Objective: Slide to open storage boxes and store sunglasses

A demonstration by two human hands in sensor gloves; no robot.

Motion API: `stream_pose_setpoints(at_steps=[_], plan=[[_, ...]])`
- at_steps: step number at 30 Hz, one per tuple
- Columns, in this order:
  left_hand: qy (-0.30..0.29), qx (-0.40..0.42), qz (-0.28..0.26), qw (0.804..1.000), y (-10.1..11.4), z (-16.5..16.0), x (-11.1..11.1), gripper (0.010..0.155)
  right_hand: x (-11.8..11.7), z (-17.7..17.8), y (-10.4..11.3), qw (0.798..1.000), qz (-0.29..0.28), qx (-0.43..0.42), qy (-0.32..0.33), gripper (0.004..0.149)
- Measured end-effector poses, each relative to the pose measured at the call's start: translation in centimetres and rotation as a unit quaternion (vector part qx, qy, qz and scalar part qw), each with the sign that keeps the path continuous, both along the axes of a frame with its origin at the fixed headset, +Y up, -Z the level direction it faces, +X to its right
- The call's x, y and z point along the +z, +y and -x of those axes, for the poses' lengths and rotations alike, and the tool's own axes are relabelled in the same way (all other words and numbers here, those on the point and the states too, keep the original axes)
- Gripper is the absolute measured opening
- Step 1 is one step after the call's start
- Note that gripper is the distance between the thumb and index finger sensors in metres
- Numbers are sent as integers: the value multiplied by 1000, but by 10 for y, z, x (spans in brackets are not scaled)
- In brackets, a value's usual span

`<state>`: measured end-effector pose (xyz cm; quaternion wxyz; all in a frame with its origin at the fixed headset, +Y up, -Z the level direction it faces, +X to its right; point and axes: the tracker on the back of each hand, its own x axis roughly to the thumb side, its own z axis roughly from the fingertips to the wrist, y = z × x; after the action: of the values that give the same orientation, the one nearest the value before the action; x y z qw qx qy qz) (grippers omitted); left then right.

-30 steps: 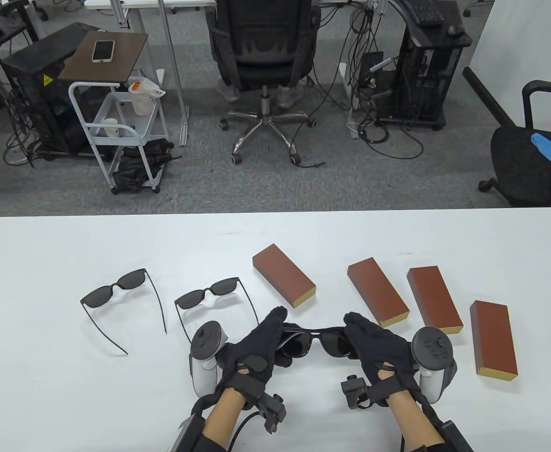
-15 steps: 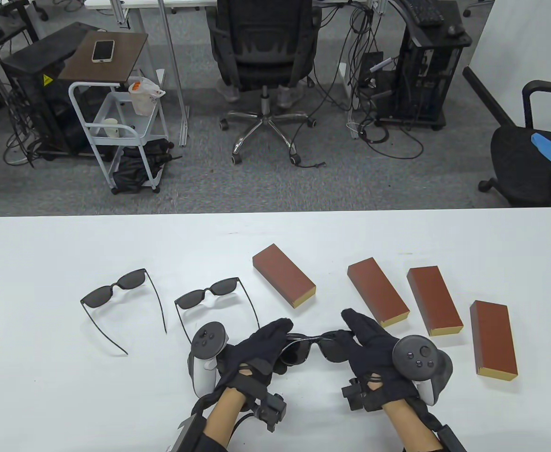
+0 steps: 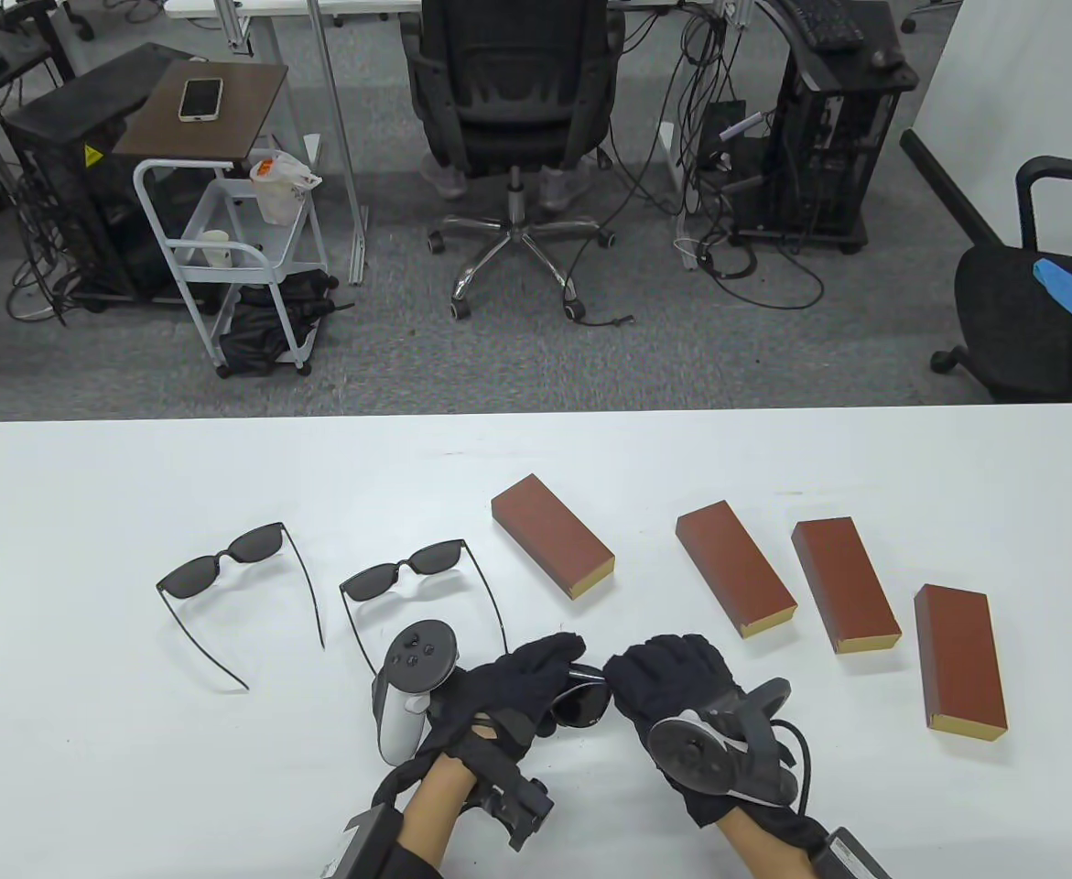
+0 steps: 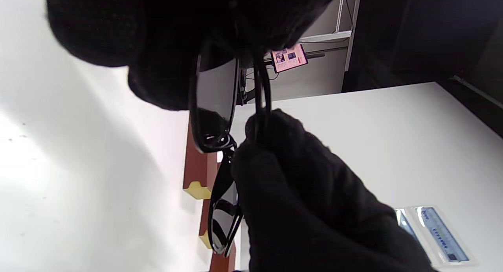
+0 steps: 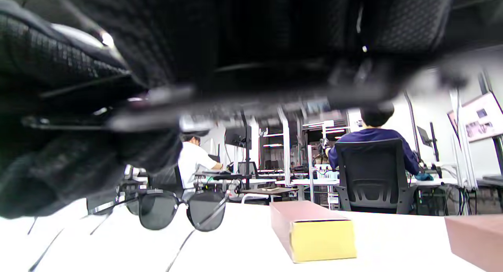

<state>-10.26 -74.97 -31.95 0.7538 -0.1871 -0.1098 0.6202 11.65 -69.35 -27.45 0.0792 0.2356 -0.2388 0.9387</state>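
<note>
Sunglasses (image 3: 581, 700), near nearest storage box (image 3: 552, 548): both hands' fingers (image 3: 549, 661) grip them; hasty folding risks bending a temple.

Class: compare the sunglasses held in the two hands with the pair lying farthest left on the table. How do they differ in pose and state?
The held sunglasses are gripped between both hands; the far-left pair lies untouched on the table. The far-left pair's arms are spread open; the held pair is mostly hidden by the gloves. Both have dark lenses and thin dark frames.
</note>
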Motion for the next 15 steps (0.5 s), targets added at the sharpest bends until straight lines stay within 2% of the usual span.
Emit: stream_pose_setpoints(at_steps=[3,7,9,13,15], plan=[[7,-19,-8,1000,1,2,0,53,-1,2,-3,1000,8,13,-4,38],[42,-85,-56,994,11,12,0,56,-3,3,-8,999,31,41,-8,38],[65,-129,-82,986,18,18,1,56,-5,6,-14,994,57,90,-5,38],[120,-232,-144,954,32,29,4,57,-8,11,-26,985,90,145,3,38],[134,-298,-171,929,39,33,5,57,-10,14,-32,980,121,159,8,38]])
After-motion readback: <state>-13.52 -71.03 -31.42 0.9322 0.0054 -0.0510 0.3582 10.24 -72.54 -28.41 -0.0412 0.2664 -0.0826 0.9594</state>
